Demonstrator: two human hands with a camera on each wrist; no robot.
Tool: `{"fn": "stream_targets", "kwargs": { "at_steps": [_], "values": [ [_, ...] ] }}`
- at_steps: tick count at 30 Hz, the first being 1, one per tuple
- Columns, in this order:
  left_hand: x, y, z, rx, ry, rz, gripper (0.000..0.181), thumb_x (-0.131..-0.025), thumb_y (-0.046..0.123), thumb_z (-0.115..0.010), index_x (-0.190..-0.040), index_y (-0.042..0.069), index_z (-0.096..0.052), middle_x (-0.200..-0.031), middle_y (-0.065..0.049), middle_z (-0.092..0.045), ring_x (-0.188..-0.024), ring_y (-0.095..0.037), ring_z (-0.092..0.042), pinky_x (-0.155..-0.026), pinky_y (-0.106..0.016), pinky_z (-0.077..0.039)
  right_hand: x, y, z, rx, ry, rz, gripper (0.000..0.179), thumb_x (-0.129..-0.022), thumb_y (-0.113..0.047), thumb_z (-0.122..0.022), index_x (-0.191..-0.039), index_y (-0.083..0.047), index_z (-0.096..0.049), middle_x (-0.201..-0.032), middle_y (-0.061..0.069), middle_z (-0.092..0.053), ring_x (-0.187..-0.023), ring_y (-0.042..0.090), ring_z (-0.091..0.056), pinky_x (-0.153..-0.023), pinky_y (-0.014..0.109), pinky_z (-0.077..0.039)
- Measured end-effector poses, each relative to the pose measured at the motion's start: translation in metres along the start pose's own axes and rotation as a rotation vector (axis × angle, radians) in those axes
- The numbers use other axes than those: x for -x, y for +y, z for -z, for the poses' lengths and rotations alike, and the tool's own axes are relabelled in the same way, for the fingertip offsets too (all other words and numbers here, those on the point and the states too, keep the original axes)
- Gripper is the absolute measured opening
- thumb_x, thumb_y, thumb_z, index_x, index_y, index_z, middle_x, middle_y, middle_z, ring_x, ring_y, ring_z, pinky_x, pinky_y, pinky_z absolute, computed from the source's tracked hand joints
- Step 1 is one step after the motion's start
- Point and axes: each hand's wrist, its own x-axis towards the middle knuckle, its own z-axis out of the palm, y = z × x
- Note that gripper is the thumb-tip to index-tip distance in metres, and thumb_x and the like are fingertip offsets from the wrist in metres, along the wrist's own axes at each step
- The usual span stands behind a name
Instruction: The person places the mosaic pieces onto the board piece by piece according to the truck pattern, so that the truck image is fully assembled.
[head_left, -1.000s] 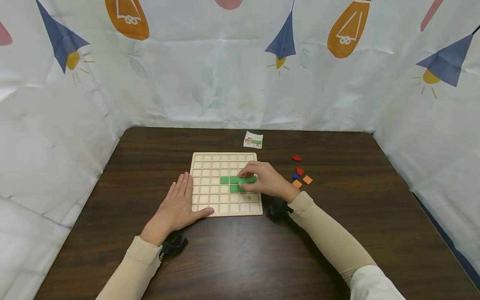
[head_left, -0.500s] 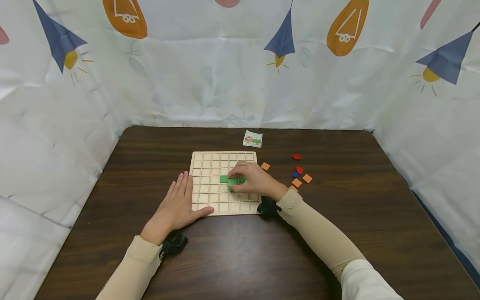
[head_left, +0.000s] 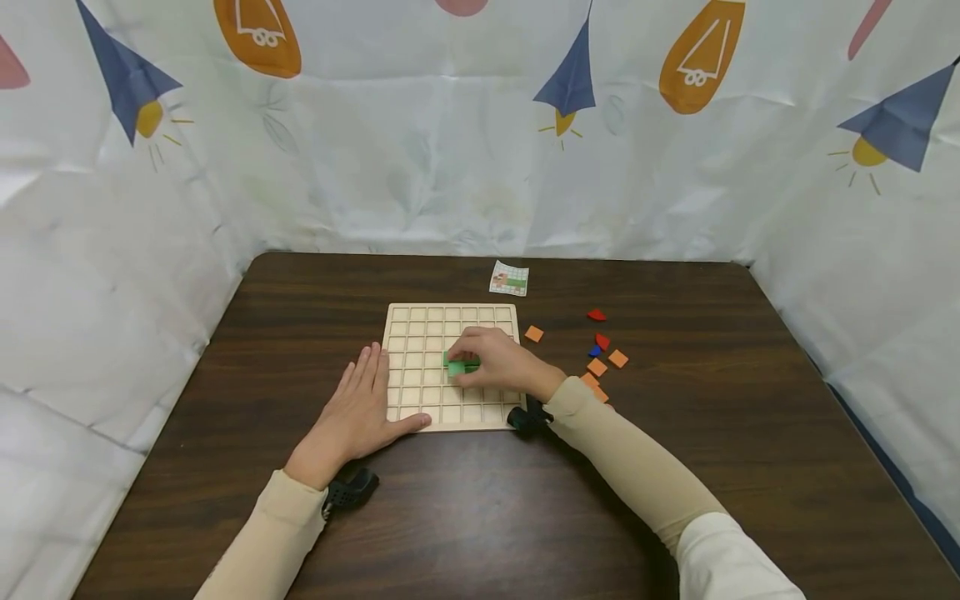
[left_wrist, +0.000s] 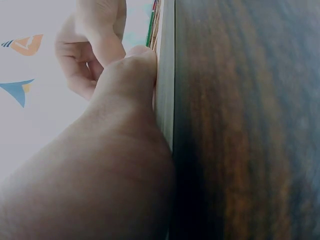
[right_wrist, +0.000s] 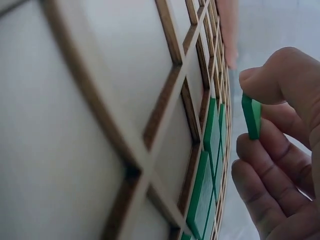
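Note:
A pale wooden grid board (head_left: 412, 379) lies on the table in front of me. My left hand (head_left: 348, 421) rests flat along its left side, fingers straight, with the thumb over the near edge. Above the board, my right hand (head_left: 498, 362) pinches a small green square tile (right_wrist: 251, 116) between thumb and fingers. In the right wrist view that tile is held apart from the grid surface. Several green tiles (right_wrist: 201, 195) sit in the grid's cells beneath it; in the head view the right hand hides part of them.
Right of the board lie several orange tiles (head_left: 618, 358), red pieces (head_left: 596, 315) and a blue piece (head_left: 595, 352). A small printed card (head_left: 509, 278) lies behind the board. The dark wooden table (head_left: 315, 292) is bordered by a patterned white curtain (head_left: 450, 183).
My right hand has moved left across the board, pinching the green tile. Orange tiles that it and its arm hid now show at right. My left hand has stayed in place.

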Motion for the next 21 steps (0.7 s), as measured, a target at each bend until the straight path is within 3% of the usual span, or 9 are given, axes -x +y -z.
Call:
{"fn": "stream_targets", "kwargs": {
  "at_steps": [21],
  "values": [
    [0.0009, 0.0019, 0.0004, 0.015, -0.006, 0.008, 0.129, -0.087, 0.086, -0.051, -0.164, -0.005, -0.002, -0.174, -0.025, 0.006, -0.164, -0.042, 0.000, -0.132, -0.062, -0.009, -0.0093, -0.0020, -0.0035, 0.081, -0.073, 0.029, 0.018, -0.092, -0.023, -0.075, -0.109, -0.016, -0.078, -0.103, -0.002, -0.071, -0.085, 0.008, -0.061, -0.078, 0.020, -0.053]
  ]
}}
